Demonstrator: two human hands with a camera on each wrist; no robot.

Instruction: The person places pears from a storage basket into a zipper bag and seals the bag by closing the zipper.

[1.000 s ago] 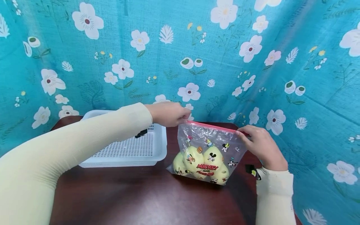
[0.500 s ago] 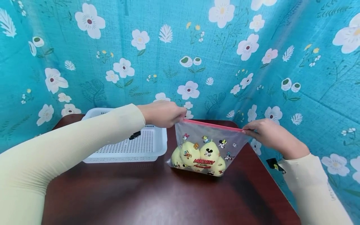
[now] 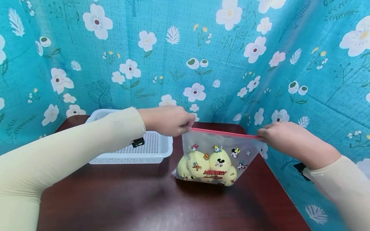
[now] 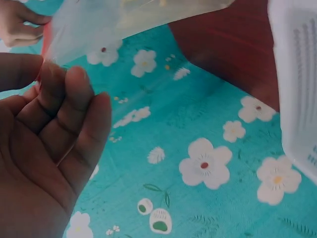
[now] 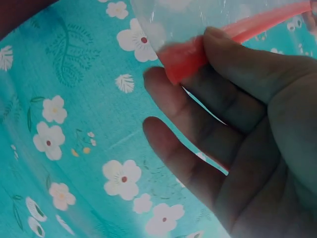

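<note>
A clear zip bag [image 3: 215, 141] printed with cartoon figures has a red strip along its top and hangs between my two hands. Inside it are several pale yellow rounded things [image 3: 199, 160], partly hidden by the print. My left hand [image 3: 170, 120] pinches the strip's left end; the left wrist view shows that hand [image 4: 49, 129] with thumb and fingertips meeting at the red edge. At the right end my right hand [image 3: 286, 138] pinches the strip. In the right wrist view the thumb presses the red corner [image 5: 183, 59] against the fingers.
A white perforated plastic basket [image 3: 166, 150] stands left of the bag, partly behind my left sleeve [image 3: 86, 141]. Under both is a dark reddish-brown table [image 3: 138, 199]. A blue flowered cloth [image 3: 162, 57] hangs behind and along the right side.
My right hand has slid outward to the right along the red strip to its far corner, and the strip is now pulled straight. My left hand keeps its pinch at the left end.
</note>
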